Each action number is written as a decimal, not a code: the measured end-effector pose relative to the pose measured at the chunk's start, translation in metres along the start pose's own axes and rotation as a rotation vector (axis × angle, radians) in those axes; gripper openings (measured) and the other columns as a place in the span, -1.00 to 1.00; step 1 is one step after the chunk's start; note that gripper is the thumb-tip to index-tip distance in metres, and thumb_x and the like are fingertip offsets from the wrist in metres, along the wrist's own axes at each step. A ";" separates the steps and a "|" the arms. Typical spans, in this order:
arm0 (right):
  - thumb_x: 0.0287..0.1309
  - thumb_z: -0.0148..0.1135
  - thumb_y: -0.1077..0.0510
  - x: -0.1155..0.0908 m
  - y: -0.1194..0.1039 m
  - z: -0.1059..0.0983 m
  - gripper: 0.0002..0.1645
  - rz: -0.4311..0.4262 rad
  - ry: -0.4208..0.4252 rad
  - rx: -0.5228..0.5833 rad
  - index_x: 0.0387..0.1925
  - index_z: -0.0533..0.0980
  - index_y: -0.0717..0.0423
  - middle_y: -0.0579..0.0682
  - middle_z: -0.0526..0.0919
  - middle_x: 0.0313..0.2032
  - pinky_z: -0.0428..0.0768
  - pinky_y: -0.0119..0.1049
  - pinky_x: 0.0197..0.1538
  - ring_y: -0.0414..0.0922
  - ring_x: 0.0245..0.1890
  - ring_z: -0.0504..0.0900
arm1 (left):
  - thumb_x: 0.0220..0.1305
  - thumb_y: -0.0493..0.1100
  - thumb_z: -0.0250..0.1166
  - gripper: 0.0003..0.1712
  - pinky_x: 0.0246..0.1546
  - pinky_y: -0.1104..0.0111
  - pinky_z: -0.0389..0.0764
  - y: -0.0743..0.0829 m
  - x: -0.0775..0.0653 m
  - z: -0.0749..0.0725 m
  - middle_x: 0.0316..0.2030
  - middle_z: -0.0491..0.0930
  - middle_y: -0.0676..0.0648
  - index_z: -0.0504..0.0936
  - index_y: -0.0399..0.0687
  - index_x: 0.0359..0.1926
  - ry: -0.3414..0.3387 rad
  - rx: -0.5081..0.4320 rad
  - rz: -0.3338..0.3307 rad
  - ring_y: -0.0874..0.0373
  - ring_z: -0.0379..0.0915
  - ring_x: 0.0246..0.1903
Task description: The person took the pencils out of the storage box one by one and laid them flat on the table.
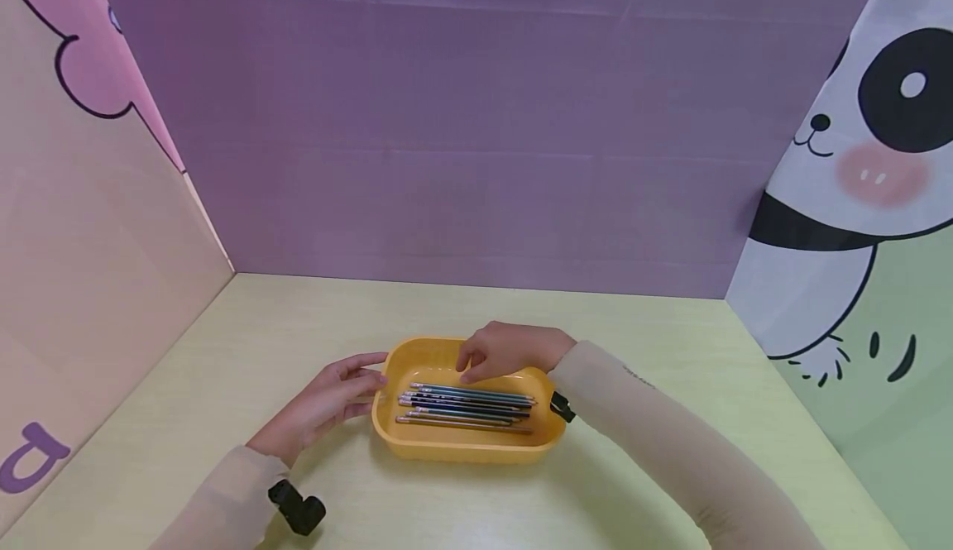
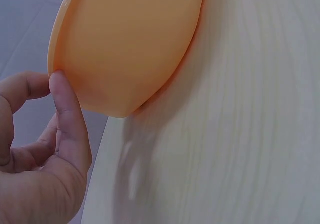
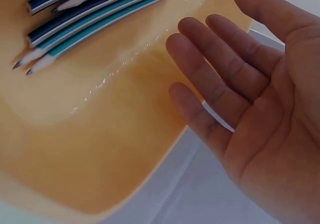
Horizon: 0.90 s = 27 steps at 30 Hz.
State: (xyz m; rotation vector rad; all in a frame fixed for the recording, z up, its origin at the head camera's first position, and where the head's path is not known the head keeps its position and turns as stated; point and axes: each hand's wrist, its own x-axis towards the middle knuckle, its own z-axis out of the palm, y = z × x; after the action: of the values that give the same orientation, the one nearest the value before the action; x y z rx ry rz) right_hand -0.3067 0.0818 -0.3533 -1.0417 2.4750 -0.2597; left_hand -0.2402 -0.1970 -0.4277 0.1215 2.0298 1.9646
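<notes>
A yellow plastic tray [image 1: 476, 453] with rounded corners sits on the table. Several pencils [image 1: 469, 406] in blue, teal and dark tones lie side by side across its floor, some with sharpened tips facing right. At the tray's left end my left hand [image 1: 328, 401] pinches the rim; the left wrist view shows the thumb [image 2: 67, 99] against the outer wall [image 2: 130, 39]. My right hand [image 1: 514, 348] reaches over the far right part of the tray, behind the pencils. Its palm and loosely bent fingers [image 3: 215, 84] hold nothing, apart from the pencils.
The pale wooden table [image 1: 313, 310] runs back to a purple wall panel [image 1: 476, 136]. Side panels stand at the left [image 1: 97, 269] and right, the right one [image 1: 886, 285] with a panda drawing. Dark wrist cameras [image 1: 298, 507] sit on both sleeves.
</notes>
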 end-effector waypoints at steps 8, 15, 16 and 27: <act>0.26 0.35 -0.08 0.011 -0.004 0.008 -0.55 0.055 -0.056 0.021 0.10 0.64 0.03 -0.19 0.67 -0.09 0.57 -0.29 0.08 -0.25 -0.10 0.59 | 0.43 -0.21 0.21 -0.29 -0.11 0.33 0.68 0.000 0.000 0.002 0.03 0.53 -0.24 0.16 -0.36 0.47 -0.006 0.002 0.006 0.08 0.57 -0.08; 0.26 0.37 -0.02 0.016 -0.011 0.016 -0.57 0.093 -0.083 -0.027 0.12 0.62 0.01 -0.20 0.68 -0.08 0.57 -0.34 0.07 -0.28 -0.11 0.60 | 0.43 -0.20 0.21 -0.29 -0.09 0.32 0.68 0.000 -0.001 0.002 0.03 0.51 -0.25 0.17 -0.35 0.47 0.002 0.012 0.005 0.07 0.57 -0.07; 0.26 0.37 0.00 0.017 -0.011 0.017 -0.57 0.093 -0.084 -0.037 0.12 0.62 0.02 -0.20 0.68 -0.08 0.57 -0.34 0.07 -0.28 -0.11 0.60 | 0.44 -0.20 0.21 -0.29 -0.09 0.32 0.68 0.000 -0.001 0.002 0.03 0.51 -0.24 0.17 -0.35 0.47 0.002 0.015 0.006 0.07 0.57 -0.07; 0.27 0.37 0.14 0.025 -0.014 0.022 -0.66 0.051 -0.031 -0.064 0.06 0.66 0.11 -0.14 0.70 -0.09 0.59 -0.38 0.03 -0.27 -0.20 0.58 | 0.45 -0.21 0.21 -0.31 -0.10 0.32 0.68 -0.002 -0.001 -0.001 0.03 0.50 -0.24 0.19 -0.35 0.46 0.000 0.011 0.012 0.07 0.57 -0.08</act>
State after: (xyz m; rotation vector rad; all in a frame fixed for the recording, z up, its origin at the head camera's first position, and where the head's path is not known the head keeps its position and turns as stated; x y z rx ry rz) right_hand -0.3028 0.0540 -0.3761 -0.9994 2.4925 -0.1476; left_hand -0.2391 -0.1985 -0.4291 0.1365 2.0445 1.9617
